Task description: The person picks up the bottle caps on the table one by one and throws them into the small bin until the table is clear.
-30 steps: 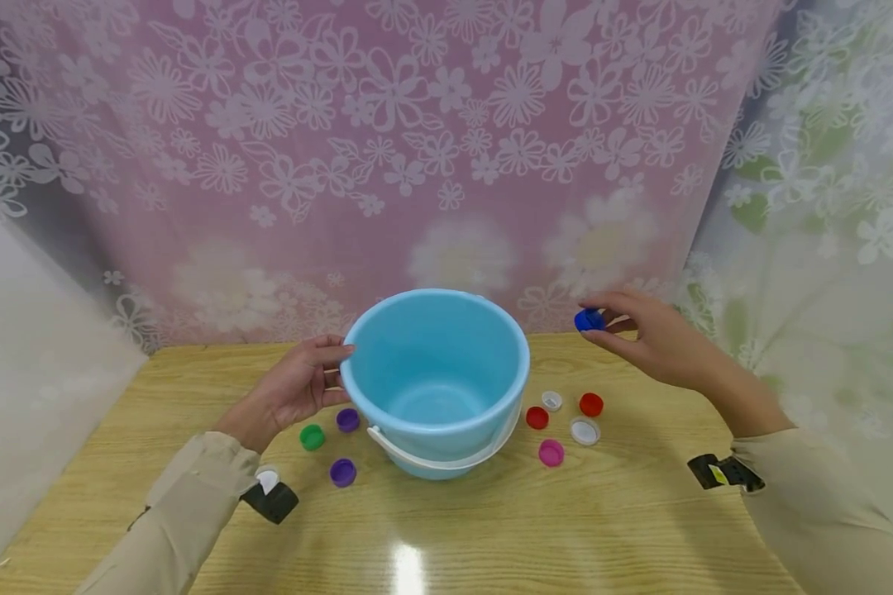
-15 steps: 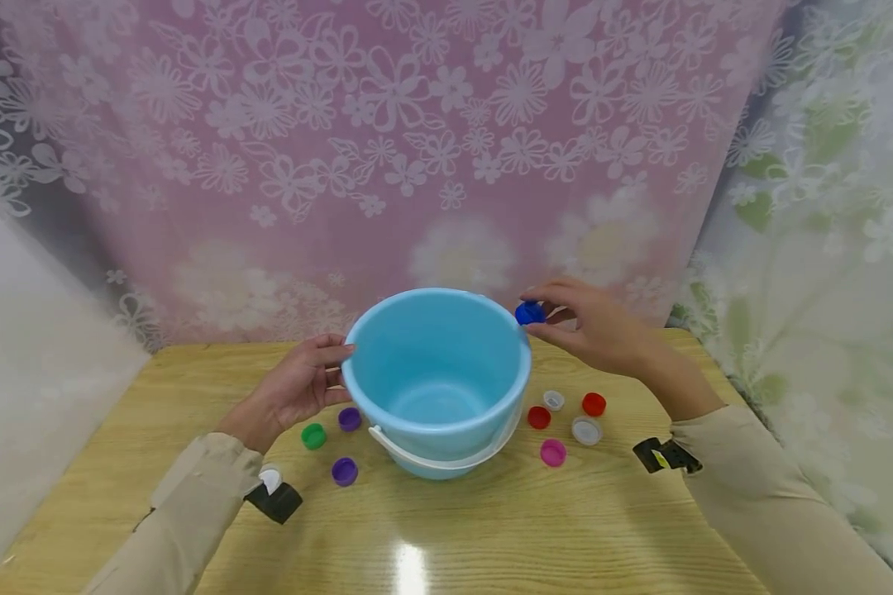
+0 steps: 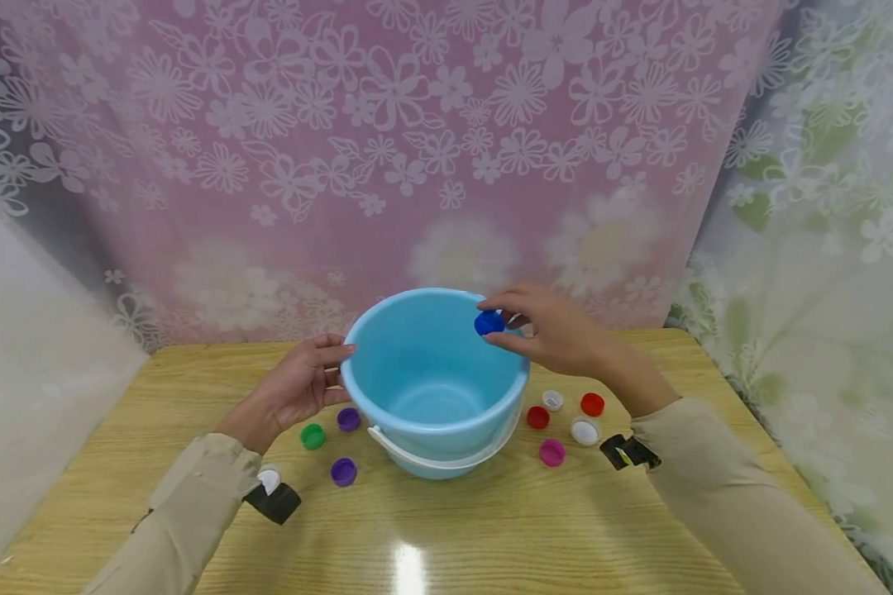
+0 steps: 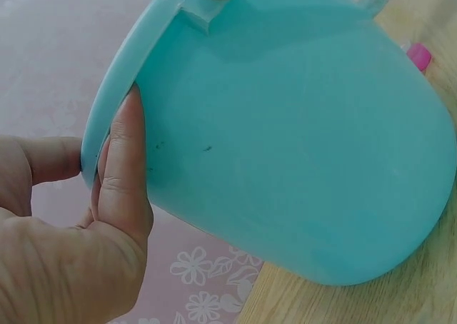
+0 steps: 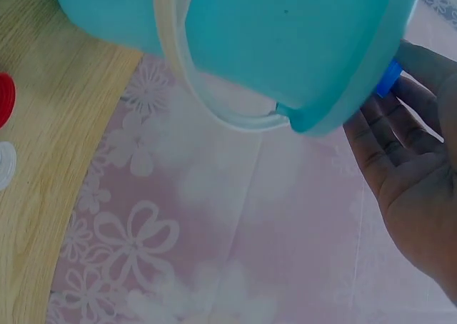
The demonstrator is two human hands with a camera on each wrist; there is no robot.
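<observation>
A light blue bucket [image 3: 435,450] with a white handle stands upright on the wooden table. My left hand [image 3: 298,388] grips its left rim; the left wrist view has the thumb on one side of the rim and fingers [image 4: 123,167] against the outer wall. Between thumb and fingertips, my right hand [image 3: 551,330] pinches a blue bottle cap [image 3: 489,323] over the right part of the bucket's opening. In the right wrist view the rim partly hides the blue cap [image 5: 389,78]. No caps are seen on the visible bucket floor.
Purple caps [image 3: 344,472] and a green cap [image 3: 312,436] lie left of the bucket. To its right are red caps [image 3: 591,404], white caps [image 3: 584,431] and a pink cap [image 3: 552,452]. Behind the table [image 3: 461,537] hangs a pink floral curtain [image 3: 387,165].
My right hand has moved left with the blue cap, from beyond the bucket's right side to over its opening. The left hand and bucket have stayed put.
</observation>
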